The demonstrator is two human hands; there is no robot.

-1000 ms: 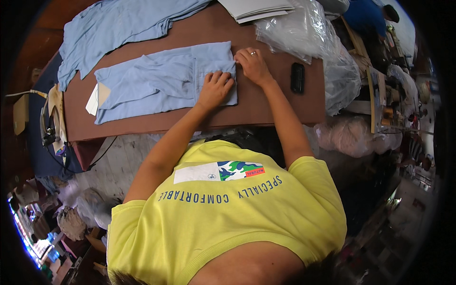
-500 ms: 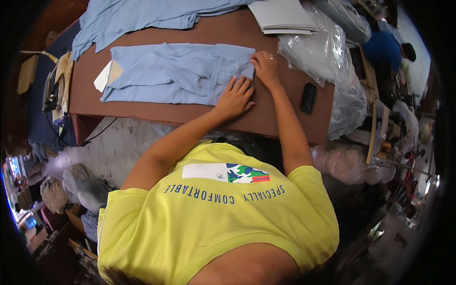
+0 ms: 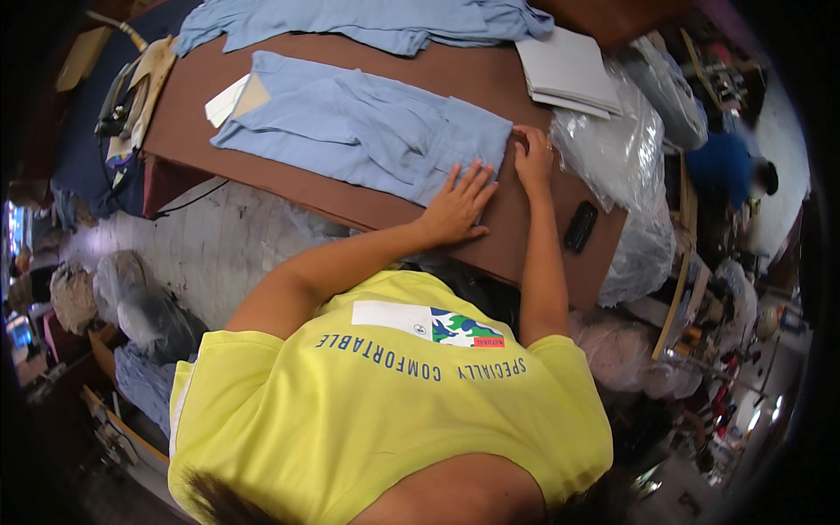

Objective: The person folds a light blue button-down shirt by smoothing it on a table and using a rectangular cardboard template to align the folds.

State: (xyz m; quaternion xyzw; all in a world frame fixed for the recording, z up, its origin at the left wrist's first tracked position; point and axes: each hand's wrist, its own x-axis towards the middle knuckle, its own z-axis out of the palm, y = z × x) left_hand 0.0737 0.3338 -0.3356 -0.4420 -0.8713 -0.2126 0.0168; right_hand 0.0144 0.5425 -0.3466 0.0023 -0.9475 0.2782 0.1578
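- The brown worktable (image 3: 350, 206) takes up the upper middle of the view, with the person in a yellow T-shirt (image 3: 394, 411) leaning over its near edge.
- A heap of light blue garments (image 3: 367, 19) lies along the far edge of the table, apart from the piece being handled.
- The folded light blue shirt (image 3: 359, 131) lies flat across the table, its right end under both hands; a pale cardboard insert (image 3: 232, 98) sticks out at its left end.
- Clear plastic bags (image 3: 617, 153) bulge at the right end of the table, just beside the right hand, with a stack of grey boards (image 3: 569, 70) behind them.
- The left hand (image 3: 457, 206) lies flat, fingers spread, palm pressing the near right corner of the shirt and partly the bare table. It grips nothing.
- The right hand (image 3: 532, 157) rests at the far right corner of the shirt, fingers curled at the fabric edge; whether it pinches the cloth or only presses it I cannot tell.
- A small black phone-like object (image 3: 580, 226) lies near the table's right corner, close to the right forearm.
- Risk, as I judge it: the shirt's folded end sits close to the bags, so a sideways smoothing stroke could drag the fold open or skew it; the forearm could also nudge the black object off the corner.
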